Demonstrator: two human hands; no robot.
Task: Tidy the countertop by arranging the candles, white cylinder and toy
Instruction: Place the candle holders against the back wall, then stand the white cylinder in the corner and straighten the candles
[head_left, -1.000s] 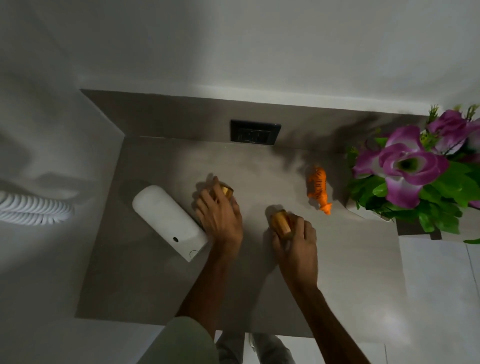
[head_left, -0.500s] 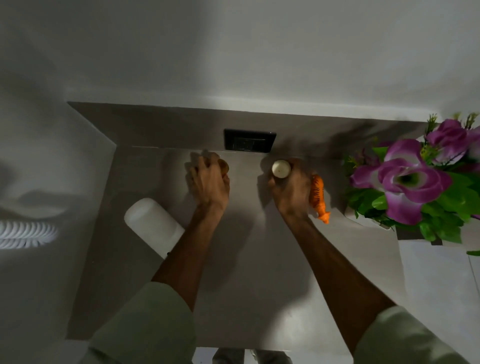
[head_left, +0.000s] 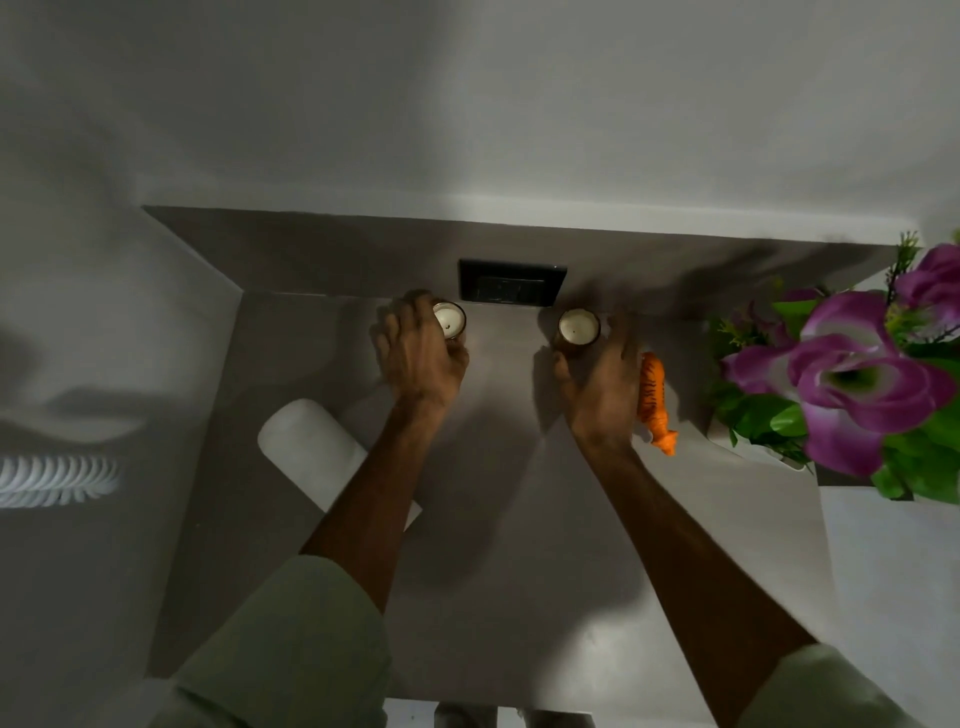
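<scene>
Two small jar candles stand upright near the back wall of the grey countertop (head_left: 509, 519). My left hand (head_left: 418, 353) is wrapped around the left candle (head_left: 450, 319). My right hand (head_left: 602, 379) holds the right candle (head_left: 578, 327), thumb and fingers around its sides. An orange toy tiger (head_left: 655, 402) lies just right of my right hand, partly hidden by it. The white cylinder (head_left: 317, 452) lies on its side at the left, its near end covered by my left forearm.
A black socket plate (head_left: 511, 283) sits on the back wall between the candles. Purple artificial flowers (head_left: 852, 379) in a white pot fill the right side. A white coiled hose (head_left: 52, 480) hangs at the far left.
Both hands have carried the candles from the middle of the counter to the back wall and set them upright, one on each side of the socket.
</scene>
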